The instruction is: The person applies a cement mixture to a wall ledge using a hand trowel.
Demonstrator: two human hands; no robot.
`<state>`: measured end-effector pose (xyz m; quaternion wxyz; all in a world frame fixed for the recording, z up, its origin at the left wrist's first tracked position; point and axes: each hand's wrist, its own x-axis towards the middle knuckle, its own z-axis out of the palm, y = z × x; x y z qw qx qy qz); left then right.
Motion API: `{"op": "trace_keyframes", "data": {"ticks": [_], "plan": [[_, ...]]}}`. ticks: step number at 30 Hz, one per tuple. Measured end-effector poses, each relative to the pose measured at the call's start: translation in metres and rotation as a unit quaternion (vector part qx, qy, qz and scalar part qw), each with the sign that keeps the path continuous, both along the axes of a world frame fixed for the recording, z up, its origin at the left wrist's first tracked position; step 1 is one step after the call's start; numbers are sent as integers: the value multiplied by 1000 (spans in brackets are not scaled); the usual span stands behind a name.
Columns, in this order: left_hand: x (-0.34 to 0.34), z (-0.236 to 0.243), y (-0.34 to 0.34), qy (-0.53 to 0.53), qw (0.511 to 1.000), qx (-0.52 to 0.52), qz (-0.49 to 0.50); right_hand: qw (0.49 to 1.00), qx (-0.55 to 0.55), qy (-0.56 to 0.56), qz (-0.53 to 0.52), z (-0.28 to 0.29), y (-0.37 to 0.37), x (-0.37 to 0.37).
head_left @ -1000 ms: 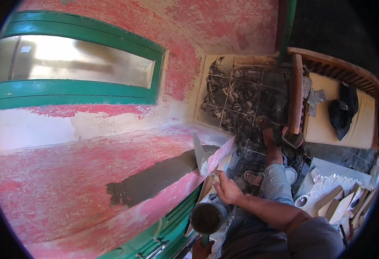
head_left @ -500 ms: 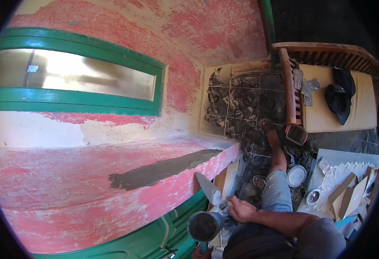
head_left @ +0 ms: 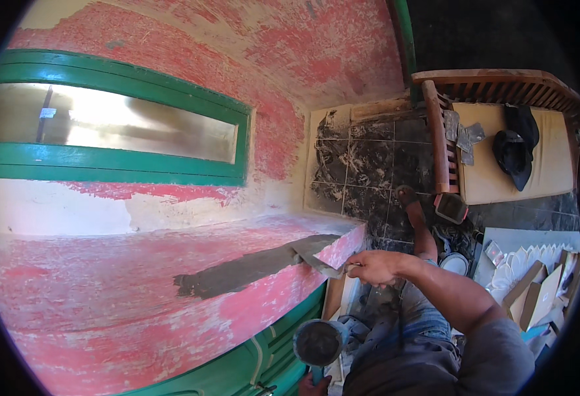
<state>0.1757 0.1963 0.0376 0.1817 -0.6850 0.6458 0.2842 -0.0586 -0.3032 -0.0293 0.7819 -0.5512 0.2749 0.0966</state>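
Observation:
My right hand (head_left: 374,268) is closed round the handle of a pointed trowel (head_left: 321,265). The trowel's blade lies against the far right part of a wet grey mortar strip (head_left: 237,269), near the front edge of a pink ledge (head_left: 105,284). Low in the view my left hand (head_left: 314,385), partly cut off by the lower edge, grips the handle of a teal dipper (head_left: 319,342). Grey mortar fills at least part of the dipper, which hangs below and in front of the ledge.
A green-framed window (head_left: 125,125) sits above the ledge, green panels (head_left: 237,369) beneath it. On the dusty dark tiles (head_left: 369,158) stand a white-lidded bucket (head_left: 454,264) and a wooden daybed (head_left: 438,138) with a black cap (head_left: 513,152). Cardboard pieces (head_left: 541,300) lean at right.
My right hand has lifted the trowel up from beside the dipper, and its blade now touches the mortar strip. The dipper has shifted slightly right and down in my left hand.

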Motion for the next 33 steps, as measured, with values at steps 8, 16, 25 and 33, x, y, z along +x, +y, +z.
{"op": "trace_keyframes", "data": {"ticks": [8,16,25,33], "plan": [[-4,-34,-16,-12,992,60,113,978,-181,-105,20,97,-6,-14],[-34,-12,-113,36,972,43,229,991,-131,-33,-17,71,-30,-25],[-46,11,-161,127,934,30,331,988,-149,-19,46,34,-39,18],[-61,26,-222,252,750,69,608,983,-77,-128,103,135,-54,-2]]}}
